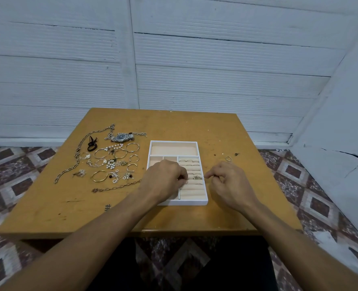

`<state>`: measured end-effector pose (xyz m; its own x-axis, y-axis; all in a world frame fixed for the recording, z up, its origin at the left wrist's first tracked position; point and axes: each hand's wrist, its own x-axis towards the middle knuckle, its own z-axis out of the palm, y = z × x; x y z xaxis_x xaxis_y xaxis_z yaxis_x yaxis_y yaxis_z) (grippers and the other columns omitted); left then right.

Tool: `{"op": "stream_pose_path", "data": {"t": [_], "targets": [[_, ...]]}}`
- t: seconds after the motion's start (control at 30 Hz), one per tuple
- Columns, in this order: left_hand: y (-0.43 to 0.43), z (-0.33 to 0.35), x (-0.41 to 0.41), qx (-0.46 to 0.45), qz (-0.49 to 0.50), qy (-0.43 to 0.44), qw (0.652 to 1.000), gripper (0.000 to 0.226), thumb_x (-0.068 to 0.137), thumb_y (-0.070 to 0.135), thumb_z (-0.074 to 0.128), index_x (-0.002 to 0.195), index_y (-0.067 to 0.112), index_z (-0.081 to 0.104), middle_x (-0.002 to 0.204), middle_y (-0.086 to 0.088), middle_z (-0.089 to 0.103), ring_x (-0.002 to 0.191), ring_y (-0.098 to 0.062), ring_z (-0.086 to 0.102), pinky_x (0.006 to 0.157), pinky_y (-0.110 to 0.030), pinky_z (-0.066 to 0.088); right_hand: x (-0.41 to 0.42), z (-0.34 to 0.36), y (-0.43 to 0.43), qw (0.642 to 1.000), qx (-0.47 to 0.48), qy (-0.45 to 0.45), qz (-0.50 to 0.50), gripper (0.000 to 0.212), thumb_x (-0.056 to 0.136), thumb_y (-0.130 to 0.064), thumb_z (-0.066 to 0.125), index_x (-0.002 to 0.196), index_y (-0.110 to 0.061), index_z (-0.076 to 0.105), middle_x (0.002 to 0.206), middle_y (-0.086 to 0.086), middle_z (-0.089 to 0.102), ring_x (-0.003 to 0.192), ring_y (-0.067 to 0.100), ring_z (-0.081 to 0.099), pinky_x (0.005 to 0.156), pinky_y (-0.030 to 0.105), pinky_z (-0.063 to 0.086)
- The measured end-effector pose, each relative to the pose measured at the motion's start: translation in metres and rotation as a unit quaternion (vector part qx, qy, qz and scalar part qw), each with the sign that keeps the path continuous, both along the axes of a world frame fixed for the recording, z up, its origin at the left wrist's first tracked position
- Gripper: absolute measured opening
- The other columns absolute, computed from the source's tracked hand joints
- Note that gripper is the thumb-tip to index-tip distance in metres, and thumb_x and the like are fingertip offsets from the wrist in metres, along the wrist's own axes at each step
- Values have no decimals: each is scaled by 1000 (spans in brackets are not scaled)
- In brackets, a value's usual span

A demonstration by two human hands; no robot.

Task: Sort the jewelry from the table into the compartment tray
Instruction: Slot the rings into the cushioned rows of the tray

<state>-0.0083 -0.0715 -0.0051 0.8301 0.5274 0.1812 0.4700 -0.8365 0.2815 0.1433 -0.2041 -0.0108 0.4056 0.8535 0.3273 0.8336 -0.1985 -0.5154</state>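
A white compartment tray lies right of centre on a worn orange-brown table, its near rim well back from the table's near edge, with bare wood on its near and far sides. The left hand rests over the tray's left compartments, fingers curled together at the ring rolls on what may be a small ring; too small to tell. The right hand hovers at the tray's right rim, fingers loosely bent and apart, holding nothing visible. A few rings sit in the far rolls, and a chunkier ring sits between the hands. Left of the tray the jewelry is spread thickly: a wristwatch far, a long chain toward the left edge, hoop bangles, pearl pieces, a black hair tie and a chain bracelet running under the left wrist. To the right the wood is mostly open, with one loose ring and small specks. White ribbed wall panels stand beyond the far edge; patterned floor tiles surround the table.
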Motion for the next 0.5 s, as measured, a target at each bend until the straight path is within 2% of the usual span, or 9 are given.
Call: {"op": "stream_pose_path", "data": {"t": [0.1,0.23,0.33,0.5], "targets": [[1,0,-1,6,-11,8,1000,21,91,36,58,107,32,71,106,8,68,99,-16,59,74,-32,51,0,2,-1,1000,-5,6,-2,33,78,-16,44,86,-16,76,81,-12,57,86,11,51,77,23,36],[0,0,-5,32,-54,43,997,26,97,36,48,116,35,66,114,12,61,107,-15,56,74,-31,49,0,2,1,1000,-9,1,-4,34,77,-17,43,86,-16,76,83,-11,61,86,12,52,77,24,36],[0,0,-9,62,-78,63,993,29,96,31,46,119,36,63,116,10,56,105,-18,56,70,-32,50,0,1,3,1000,-9,0,-6,34,77,-18,43,85,-17,75,84,-8,63,86,12,52,76,24,36],[-3,3,-14,99,-101,99,985,34,97,28,41,127,33,56,117,1,45,108,-19,48,63,-30,36,2,1,2,1000,-3,3,-4,32,77,-15,44,84,-16,75,85,-5,65,86,13,54,77,27,40]]}}
